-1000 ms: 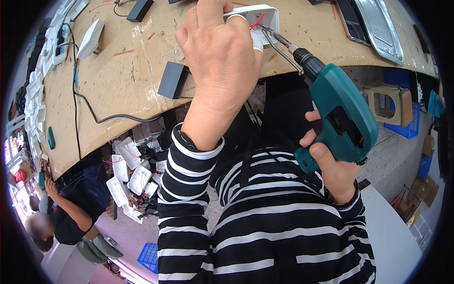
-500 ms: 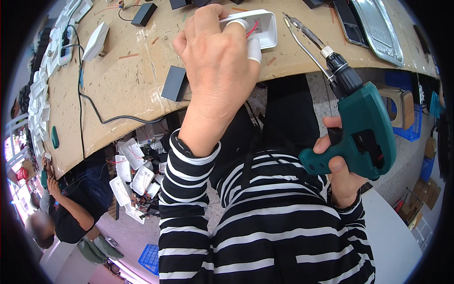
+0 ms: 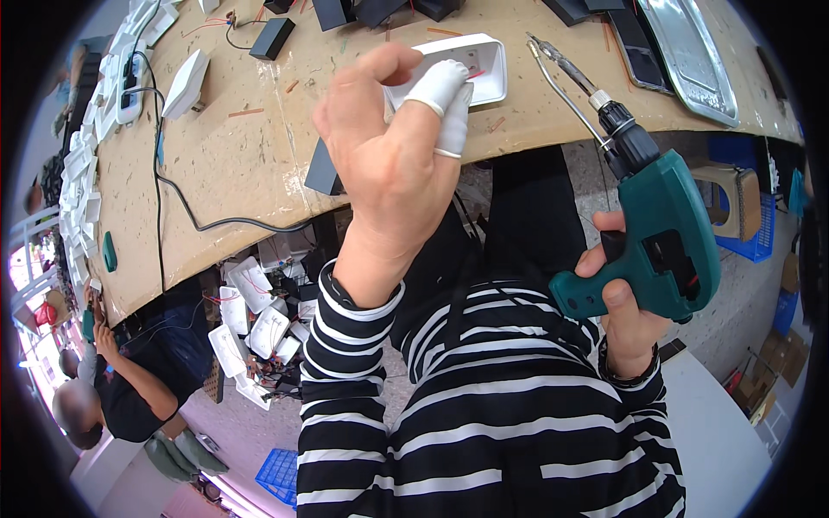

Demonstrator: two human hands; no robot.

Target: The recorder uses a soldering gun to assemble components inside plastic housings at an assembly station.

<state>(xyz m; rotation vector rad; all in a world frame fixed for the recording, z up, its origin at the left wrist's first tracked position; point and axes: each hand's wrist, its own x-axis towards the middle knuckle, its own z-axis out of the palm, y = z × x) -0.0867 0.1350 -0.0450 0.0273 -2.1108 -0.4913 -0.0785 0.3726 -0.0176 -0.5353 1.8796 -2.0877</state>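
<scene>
While the wooden workbench [image 3: 216, 164] fills the far side of my view, I judge this a pause between screws. My right hand [image 3: 626, 324] grips the teal power screwdriver [image 3: 669, 237] at the right, its long bit lifted off the work. My left hand [image 3: 393, 160], loosely curled with white finger cots, rests against the white plastic housing [image 3: 484, 65] at the bench's near edge. Next, I'd steady the housing and line the bit up.
</scene>
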